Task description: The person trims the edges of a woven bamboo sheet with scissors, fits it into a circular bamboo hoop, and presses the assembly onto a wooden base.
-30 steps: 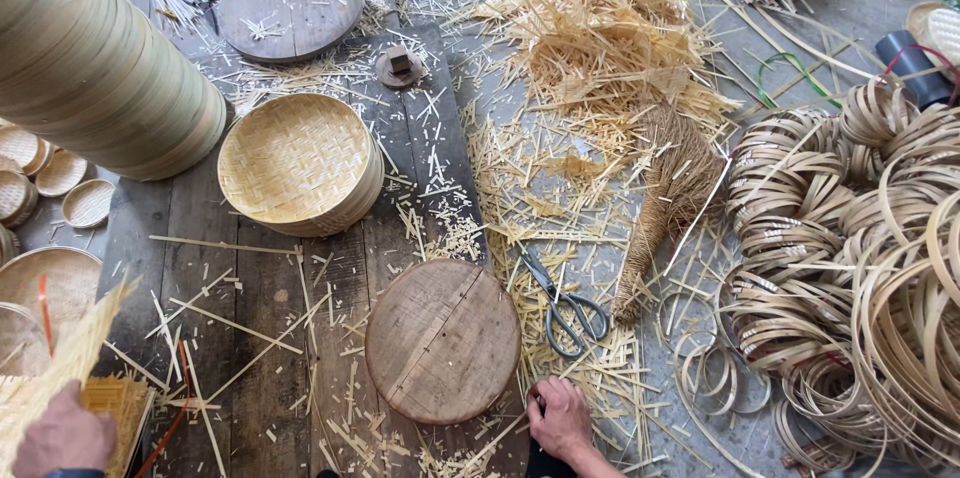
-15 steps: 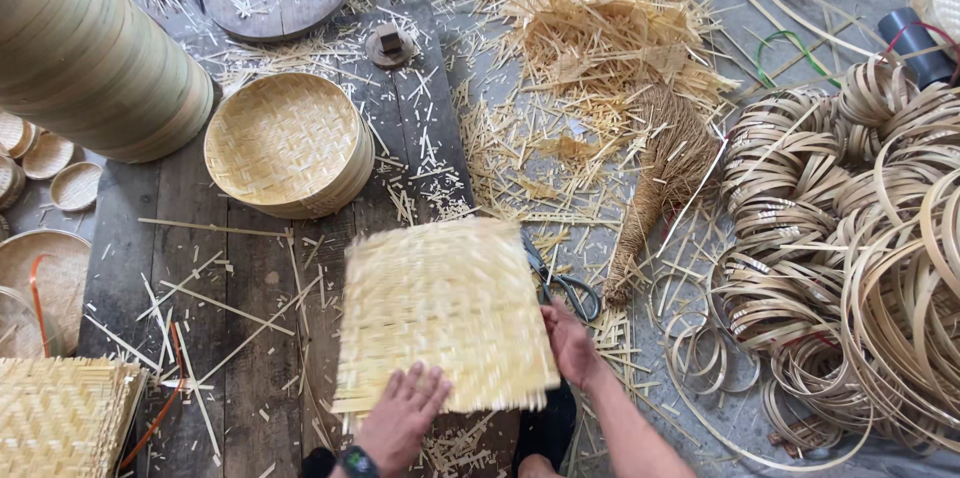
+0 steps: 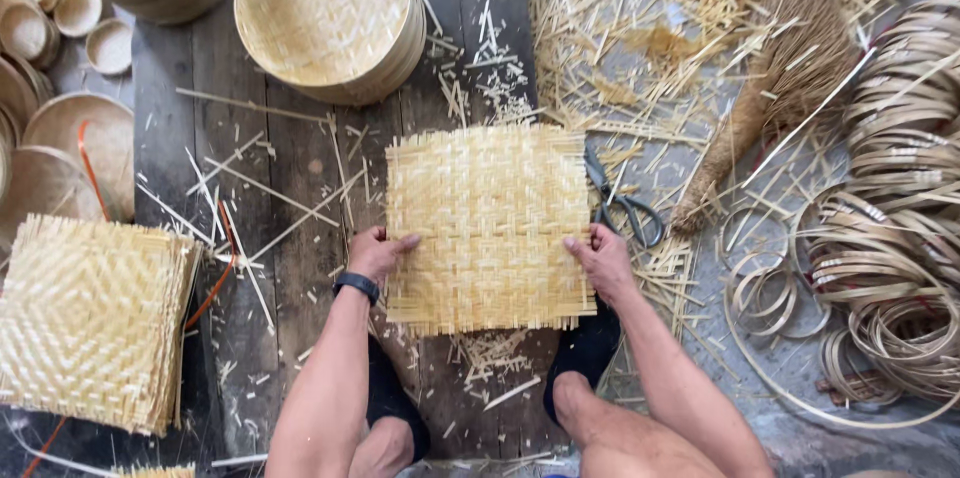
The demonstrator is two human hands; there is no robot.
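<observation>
Work surface: dark weathered wooden planks (image 3: 300,268), littered with pale bamboo splinters and slivers; grey ground to the right.

Woven bamboo mat (image 3: 490,226): square, flat on the planks at centre, loose strip ends fringing all four edges. It lies just near of the middle of the view, between the person's two forearms.

Left hand (image 3: 377,252): at the mat's left edge, thumb laid over the top of the weave, remaining fingers curled at or under the edge; a pinch grip on the edge. Dark band on the wrist. Right hand (image 3: 603,260): at the mat's right edge, thumb on top of the weave, fingers folded down beside the edge; gripping the edge likewise.

Scissors (image 3: 622,202): lying just right of the mat, partly under its right edge, handles toward the near side.

Left, near: stack of similar woven mats (image 3: 95,323), well apart from the held one. Far, left of centre: stack of round shallow woven baskets (image 3: 330,13). Far left edge: several small and larger round bowls (image 3: 80,10), partly cut off by the frame.

Far right: heap of bamboo shavings and strips (image 3: 740,18). Right: coils of bamboo hoops (image 3: 890,238), many loose rings spread toward the near side.
</observation>
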